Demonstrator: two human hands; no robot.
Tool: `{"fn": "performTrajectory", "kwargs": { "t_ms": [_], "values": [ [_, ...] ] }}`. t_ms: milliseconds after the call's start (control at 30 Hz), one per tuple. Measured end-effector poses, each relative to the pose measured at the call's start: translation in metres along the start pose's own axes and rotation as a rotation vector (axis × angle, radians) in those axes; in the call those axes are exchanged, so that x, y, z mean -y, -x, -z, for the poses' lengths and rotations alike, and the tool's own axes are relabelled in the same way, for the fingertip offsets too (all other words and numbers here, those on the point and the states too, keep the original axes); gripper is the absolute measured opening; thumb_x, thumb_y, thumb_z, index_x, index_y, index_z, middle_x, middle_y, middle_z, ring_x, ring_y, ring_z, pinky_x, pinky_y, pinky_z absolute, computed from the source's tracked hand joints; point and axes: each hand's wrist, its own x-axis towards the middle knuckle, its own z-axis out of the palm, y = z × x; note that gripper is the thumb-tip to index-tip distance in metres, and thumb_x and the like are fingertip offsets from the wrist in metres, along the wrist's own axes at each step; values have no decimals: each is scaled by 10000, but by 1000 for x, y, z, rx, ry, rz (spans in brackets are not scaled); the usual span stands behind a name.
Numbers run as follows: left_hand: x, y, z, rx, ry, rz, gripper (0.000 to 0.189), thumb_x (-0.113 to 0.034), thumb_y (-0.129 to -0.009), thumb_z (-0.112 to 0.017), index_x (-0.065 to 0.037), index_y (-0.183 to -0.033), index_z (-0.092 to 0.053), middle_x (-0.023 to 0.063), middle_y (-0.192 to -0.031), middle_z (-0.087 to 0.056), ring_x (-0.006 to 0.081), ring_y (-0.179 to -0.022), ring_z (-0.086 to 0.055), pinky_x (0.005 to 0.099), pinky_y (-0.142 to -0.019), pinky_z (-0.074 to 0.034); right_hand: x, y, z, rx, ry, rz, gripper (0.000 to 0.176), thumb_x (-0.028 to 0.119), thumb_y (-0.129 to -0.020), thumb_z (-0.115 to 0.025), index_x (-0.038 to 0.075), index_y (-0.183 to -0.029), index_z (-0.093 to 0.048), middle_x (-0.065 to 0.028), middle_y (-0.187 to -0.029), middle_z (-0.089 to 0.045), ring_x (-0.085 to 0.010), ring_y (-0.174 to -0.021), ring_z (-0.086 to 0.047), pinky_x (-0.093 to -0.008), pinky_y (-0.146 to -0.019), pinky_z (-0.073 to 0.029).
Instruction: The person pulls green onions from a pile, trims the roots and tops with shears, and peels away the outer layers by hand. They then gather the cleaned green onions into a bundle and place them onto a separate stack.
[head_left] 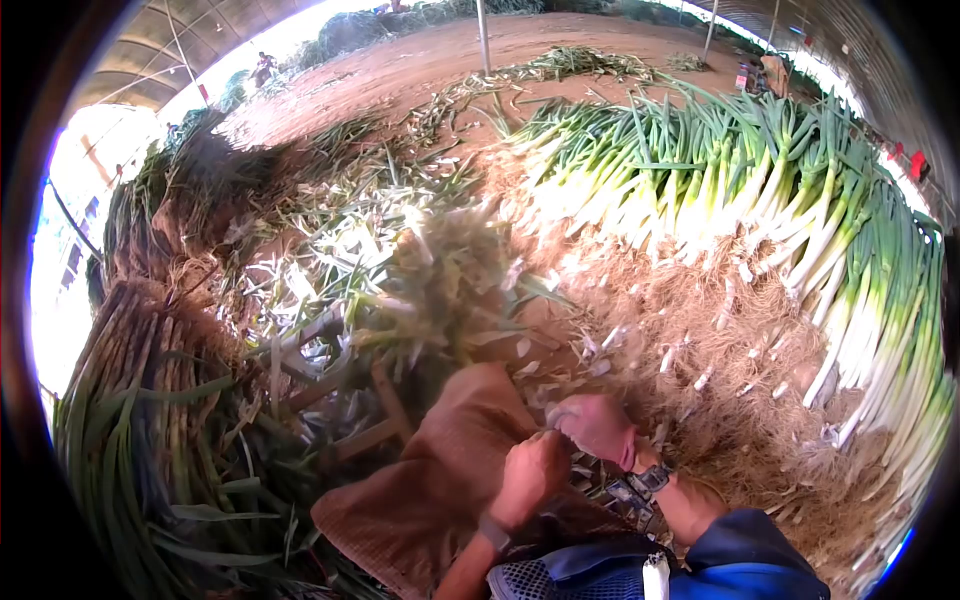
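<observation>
My left hand [527, 478] and my right hand [600, 428] meet low in the middle, fingers closed close together over a brown sack [440, 480] that lies on the ground. Something thin seems pinched between them, but blur hides what it is. A watch [640, 485] sits on my right wrist and a band on my left. A blurred bunch of pale green leaf trimmings [450, 270] shows just beyond the hands.
A long row of cleaned leeks [760, 190] with white stems runs along the right. Untrimmed green bundles [150, 400] lie at the left. Cut roots and peelings [700, 360] litter the dirt floor. A metal post [484, 35] and a distant person [264, 66] stand far back.
</observation>
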Motion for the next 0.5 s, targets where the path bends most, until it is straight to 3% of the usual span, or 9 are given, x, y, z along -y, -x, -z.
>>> {"fn": "performTrajectory", "kwargs": {
  "t_ms": [67,167,233,300,333,400,433,500],
  "values": [
    [29,0,-9,245,-310,39,150,-193,-972,-605,-64,-947,-677,233,-822,-711,466,-757,-701,569,-689,-567,15,-2,-7,-71,274,210,192,130,-927,-630,76,-1033,-780,-201,-941,-754,-374,-867,-741,-442,-745,-584],
    [109,2,-41,129,-340,139,214,-267,-956,-608,-82,-937,-715,226,-811,-725,462,-759,-712,567,-680,-568,13,4,-31,14,315,152,161,155,-934,-615,41,-960,-725,-240,-931,-736,-446,-904,-724,-515,-799,-579],
    [89,-10,-24,133,-380,104,249,-304,-940,-619,-89,-912,-741,215,-821,-735,446,-762,-722,561,-682,-564,14,6,-31,-10,313,169,150,170,-949,-601,46,-949,-685,-243,-914,-732,-454,-893,-725,-544,-792,-570],
    [71,-22,-14,-38,-197,170,245,-314,-921,-631,-105,-920,-760,195,-816,-748,421,-773,-734,552,-686,-561,5,8,-30,71,421,61,185,198,-966,-589,42,-1015,-674,-249,-916,-740,-456,-902,-731,-549,-804,-577],
    [65,-25,-11,-37,-197,172,245,-314,-921,-631,-105,-920,-760,195,-816,-748,421,-773,-734,552,-686,-561,7,10,-32,72,421,60,185,198,-966,-589,42,-1015,-674,-249,-916,-740,-456,-902,-731,-549,-804,-577],
    [55,-26,-9,-52,145,312,235,-277,-953,-610,-83,-955,-743,206,-781,-721,389,-722,-721,501,-651,-556,17,15,-37,166,608,-141,223,225,-984,-579,39,-1084,-648,-250,-912,-745,-454,-886,-739,-557,-806,-583],
    [52,-26,-9,-66,315,384,230,-258,-969,-600,-72,-973,-735,211,-763,-708,373,-696,-715,475,-634,-554,17,17,-36,178,608,-135,223,225,-984,-579,39,-1084,-648,-250,-912,-745,-454,-886,-739,-557,-806,-583],
    [85,-31,-37,-43,398,361,162,-205,-934,-630,-66,-954,-713,165,-768,-663,321,-683,-673,441,-633,-551,14,21,-41,158,623,-182,229,230,-996,-568,43,-1112,-634,-263,-899,-741,-463,-870,-742,-558,-790,-590]
  ]
}}
